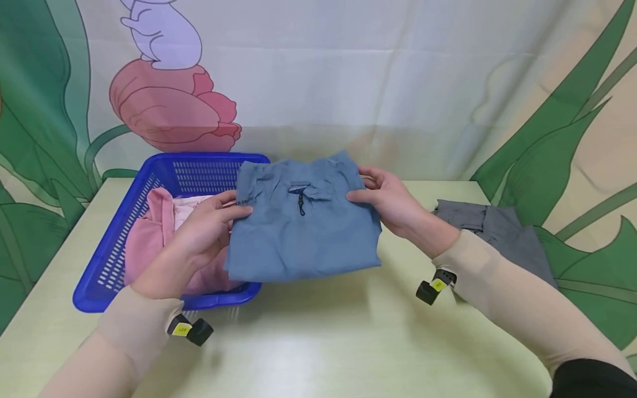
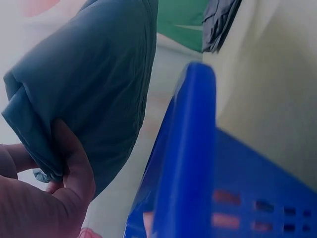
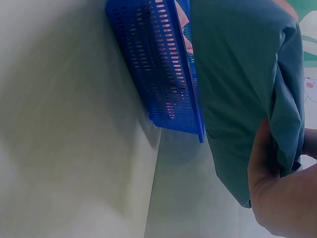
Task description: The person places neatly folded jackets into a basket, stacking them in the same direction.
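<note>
A folded blue garment (image 1: pixel 306 237) with a gathered upper edge and a small dark cord pull is held up above the table, partly over the basket's right side. My left hand (image 1: pixel 206 226) pinches its left edge, thumb on top and fingers underneath. On the opposite edge, my right hand (image 1: pixel 390 202) grips the cloth the same way. Both wrist views show the folded layers (image 2: pixel 99 74) between thumb and fingers, and the garment's underside (image 3: pixel 237 89) hanging off the table. Pink clothing (image 1: pixel 149 237) lies in the blue plastic basket (image 1: pixel 94 276) beneath my left forearm.
A folded grey garment (image 1: pixel 497 226) lies at the table's right side, partly hidden by my right forearm. The pale table (image 1: pixel 318 342) meets a printed curtain (image 1: pixel 318 83) at its back edge. The basket's raised rim (image 2: pixel 190 139) stands close to my left wrist.
</note>
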Demonstrator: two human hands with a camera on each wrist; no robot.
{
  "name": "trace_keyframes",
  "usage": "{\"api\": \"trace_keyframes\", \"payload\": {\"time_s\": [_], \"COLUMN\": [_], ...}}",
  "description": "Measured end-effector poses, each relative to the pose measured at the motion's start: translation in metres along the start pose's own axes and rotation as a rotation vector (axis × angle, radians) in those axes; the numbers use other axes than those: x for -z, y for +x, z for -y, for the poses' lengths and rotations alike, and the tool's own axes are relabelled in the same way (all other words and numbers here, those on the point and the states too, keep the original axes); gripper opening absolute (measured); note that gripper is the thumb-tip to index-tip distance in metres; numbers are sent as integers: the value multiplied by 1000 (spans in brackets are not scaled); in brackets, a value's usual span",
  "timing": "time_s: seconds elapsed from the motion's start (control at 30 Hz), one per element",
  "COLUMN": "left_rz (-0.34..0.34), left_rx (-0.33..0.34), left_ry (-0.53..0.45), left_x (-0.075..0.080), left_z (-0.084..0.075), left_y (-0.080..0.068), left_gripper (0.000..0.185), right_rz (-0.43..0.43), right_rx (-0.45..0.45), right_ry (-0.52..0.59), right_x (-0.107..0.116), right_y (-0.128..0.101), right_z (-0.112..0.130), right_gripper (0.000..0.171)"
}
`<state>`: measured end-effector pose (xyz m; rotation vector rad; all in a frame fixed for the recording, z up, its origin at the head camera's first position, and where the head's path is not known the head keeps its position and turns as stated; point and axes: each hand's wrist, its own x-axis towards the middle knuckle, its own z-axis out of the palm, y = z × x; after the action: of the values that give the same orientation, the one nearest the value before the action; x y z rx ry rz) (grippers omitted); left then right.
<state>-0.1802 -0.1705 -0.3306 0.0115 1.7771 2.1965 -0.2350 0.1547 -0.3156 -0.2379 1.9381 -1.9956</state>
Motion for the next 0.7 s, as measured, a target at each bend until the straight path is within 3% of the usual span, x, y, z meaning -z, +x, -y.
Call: {"api": "trace_keyframes", "payload": {"time_s": [0.37, 0.57, 0.7], "left_rz": [-58, -102, -129], "left_rx": [-4, 41, 67], "left_ry": [7, 128, 157], "left_x": [36, 58, 73], "left_z": [-6, -4, -2], "left_y": [-12, -12, -13], "left_gripper": [54, 63, 69], "right_rz": [14, 4, 10], "right_rx": [0, -18, -18], "right_ry": [5, -77, -92], "right_x": [-26, -44, -56], "right_y": [25, 38, 46], "right_z": [-11, -19, -21], "right_gripper": [68, 65, 64]}}
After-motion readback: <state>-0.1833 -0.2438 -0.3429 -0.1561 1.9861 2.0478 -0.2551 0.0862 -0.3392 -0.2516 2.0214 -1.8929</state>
